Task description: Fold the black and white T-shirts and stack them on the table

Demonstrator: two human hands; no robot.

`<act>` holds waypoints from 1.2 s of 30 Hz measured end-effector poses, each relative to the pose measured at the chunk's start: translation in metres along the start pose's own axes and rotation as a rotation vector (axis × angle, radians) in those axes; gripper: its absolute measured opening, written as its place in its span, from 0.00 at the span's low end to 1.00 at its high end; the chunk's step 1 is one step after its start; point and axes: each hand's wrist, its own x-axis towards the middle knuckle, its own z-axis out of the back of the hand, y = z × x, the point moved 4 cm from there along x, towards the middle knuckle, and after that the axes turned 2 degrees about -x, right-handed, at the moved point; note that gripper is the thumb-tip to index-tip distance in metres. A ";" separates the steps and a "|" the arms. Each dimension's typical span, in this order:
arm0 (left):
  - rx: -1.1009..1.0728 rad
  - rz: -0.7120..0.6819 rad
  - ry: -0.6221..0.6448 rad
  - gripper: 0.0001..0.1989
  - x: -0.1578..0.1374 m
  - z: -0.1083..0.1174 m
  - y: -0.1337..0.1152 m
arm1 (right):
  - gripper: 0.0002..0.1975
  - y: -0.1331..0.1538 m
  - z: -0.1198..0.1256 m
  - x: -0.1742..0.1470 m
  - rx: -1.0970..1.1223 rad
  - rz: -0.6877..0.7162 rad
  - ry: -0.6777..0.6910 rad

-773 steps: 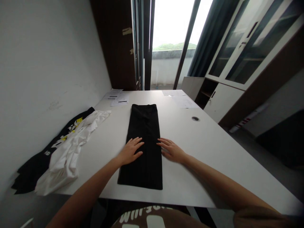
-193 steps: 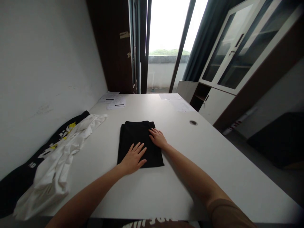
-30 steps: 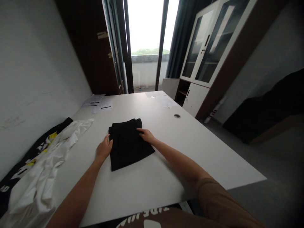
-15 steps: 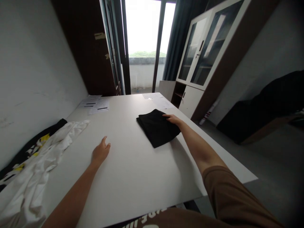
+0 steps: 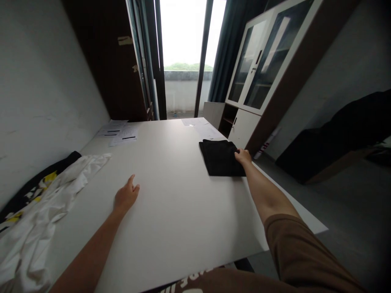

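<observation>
A folded black cloth, perhaps a garment (image 5: 221, 158), lies toward the right side of the white table (image 5: 171, 219). My right hand (image 5: 243, 156) grips its right edge, fingers closed on the fabric. On the left half of the table, my left hand (image 5: 126, 195) hovers over or rests on the surface, holding nothing, with the index finger stretched forward and the thumb apart. The white cloth (image 5: 65, 195) lies rumpled further left, apart from that hand.
Against the left wall is black fabric with yellow and white patterns (image 5: 45, 183). Papers (image 5: 124, 136) lie at the far left corner, more sheets (image 5: 206, 131) at the far right. A white cabinet (image 5: 244, 126) with one lower door open stands beyond the right edge.
My right hand has moved the folded black cloth to the right, toward the table's edge, and turned it somewhat. My left hand has barely moved.
</observation>
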 end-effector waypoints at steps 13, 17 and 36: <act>0.008 -0.015 -0.008 0.30 0.000 -0.002 0.000 | 0.21 -0.019 -0.024 -0.065 -0.175 -0.040 -0.019; 0.009 -0.007 -0.005 0.30 -0.001 0.001 -0.003 | 0.20 -0.023 -0.013 -0.040 -0.217 0.110 0.005; -0.007 0.035 0.021 0.29 -0.002 0.004 -0.007 | 0.29 0.093 -0.059 -0.112 -0.197 0.399 0.083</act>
